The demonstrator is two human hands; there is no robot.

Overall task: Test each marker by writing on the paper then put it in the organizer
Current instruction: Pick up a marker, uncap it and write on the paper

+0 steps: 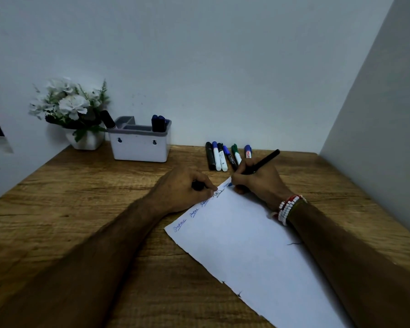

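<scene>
Right hand [258, 183] pinches a slim black marker [262, 162], tip on the white paper sheet's [258, 245] far corner, left hand [185, 188] clutching a dark cap; three markers fill the white organizer [140, 147], six wait at the wooden table's [81, 209] back edge.

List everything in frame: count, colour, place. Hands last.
Wooden desk: one, brown, fills the lower frame.
White paper sheet: one, handwriting along its left edge, lying diagonally at centre-right.
White plastic organizer with grey rim: one, back of desk; dark markers stand in it, one at the left end, at least two at the right.
White flowers in a white pot: one, left of the organizer.
Loose markers: six, black, blue and green caps, lying behind the hands.
Black slim marker: one, tip on the paper.
Left hand: closed on a small dark object, probably the cap.
Right hand: fingers gripping the black slim marker, beaded bracelets at the wrist.
</scene>
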